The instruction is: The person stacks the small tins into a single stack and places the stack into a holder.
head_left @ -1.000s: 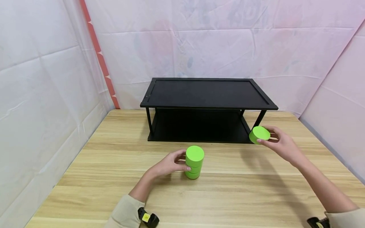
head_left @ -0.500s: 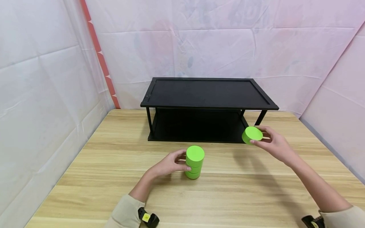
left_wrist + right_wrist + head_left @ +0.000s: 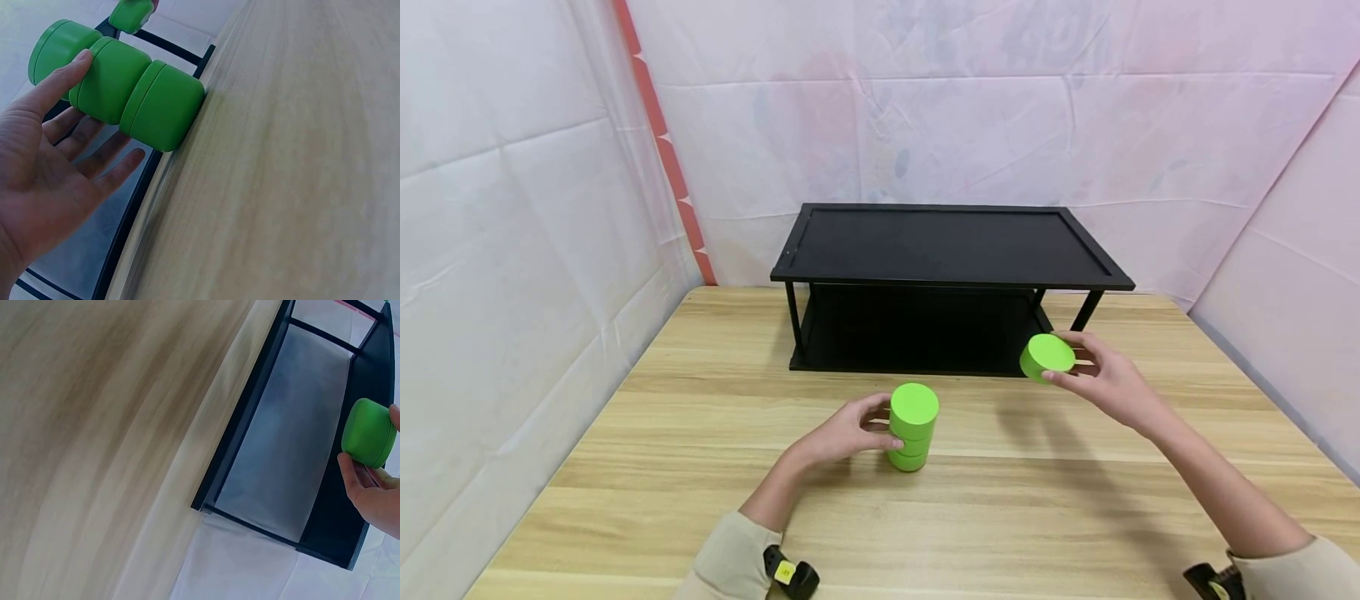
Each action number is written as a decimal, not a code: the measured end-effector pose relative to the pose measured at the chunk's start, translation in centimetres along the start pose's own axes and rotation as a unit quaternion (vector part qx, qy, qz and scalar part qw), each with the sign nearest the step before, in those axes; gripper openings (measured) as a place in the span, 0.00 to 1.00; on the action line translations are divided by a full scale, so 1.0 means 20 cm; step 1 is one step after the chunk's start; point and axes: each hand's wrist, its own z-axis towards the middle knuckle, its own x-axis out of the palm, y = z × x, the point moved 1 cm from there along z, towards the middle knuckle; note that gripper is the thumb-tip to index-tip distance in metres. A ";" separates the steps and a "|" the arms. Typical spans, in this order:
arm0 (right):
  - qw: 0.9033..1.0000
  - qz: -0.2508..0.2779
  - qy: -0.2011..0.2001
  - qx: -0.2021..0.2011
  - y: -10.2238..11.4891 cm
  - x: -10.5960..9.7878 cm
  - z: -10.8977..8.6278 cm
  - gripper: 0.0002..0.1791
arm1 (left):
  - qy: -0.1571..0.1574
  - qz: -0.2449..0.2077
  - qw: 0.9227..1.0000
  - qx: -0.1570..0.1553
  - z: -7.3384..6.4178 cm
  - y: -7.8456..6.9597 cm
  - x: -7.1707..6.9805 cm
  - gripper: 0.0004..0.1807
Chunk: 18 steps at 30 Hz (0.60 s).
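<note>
Three green round containers with lids (image 3: 913, 412) stand stacked upright on the wooden table, in front of the shelf. My left hand (image 3: 848, 432) holds the stack from its left side, with the thumb against the middle container (image 3: 112, 81) in the left wrist view and the fingers behind. To the right, my right hand (image 3: 1112, 383) pinches another green round container (image 3: 1047, 357) between thumb and fingers. That container is slightly tilted in the air, above the table and near the shelf's front right corner. In the right wrist view, the held container (image 3: 369, 432) appears at the right edge.
A black two-tier shelf (image 3: 951, 246) stands at the back of the wooden table (image 3: 715, 417). Its lower board (image 3: 917, 333) lies just behind the stack. White sheets (image 3: 962, 125) hang behind and on both sides. A black band with a yellow tag (image 3: 786, 573) is on the left wrist.
My right hand has moved left with its green container, toward the stack. The left hand and the stack have stayed in place.
</note>
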 end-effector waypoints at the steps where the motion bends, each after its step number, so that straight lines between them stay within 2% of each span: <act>1: 1.000 0.000 0.000 -0.001 0.00 0.00 0.00 0.34 | 0.000 0.000 1.000 0.000 0.00 0.00 0.00 0.33; 18: 0.999 0.008 0.021 -0.029 0.08 0.06 0.02 0.30 | -0.002 0.002 1.000 -0.006 0.00 -0.01 0.00 0.33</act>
